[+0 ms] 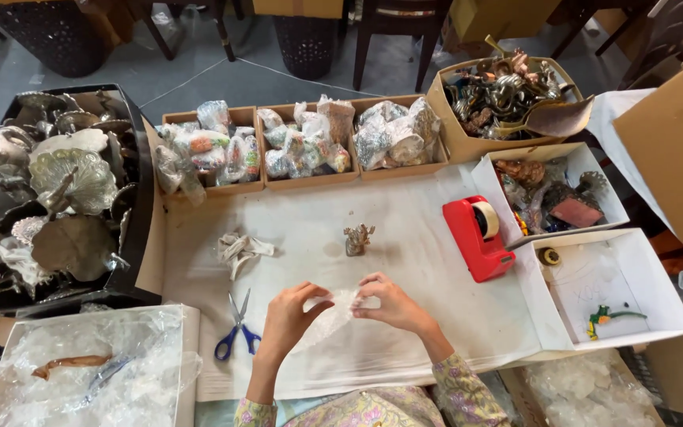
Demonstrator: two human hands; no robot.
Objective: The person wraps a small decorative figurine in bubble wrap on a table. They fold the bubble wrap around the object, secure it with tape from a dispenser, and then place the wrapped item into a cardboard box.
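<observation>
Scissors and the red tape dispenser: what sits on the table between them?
In the head view, both hands, left hand and right hand, holding a clear plastic piece between scissors and tape dispenser.

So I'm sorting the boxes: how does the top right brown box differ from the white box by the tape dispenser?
The brown box is heaped with dark metal figures; the white box is nearly bare, holding a small green piece. The brown box's flap hangs torn; the white box's walls stand neat. Both are open cartons.
</observation>
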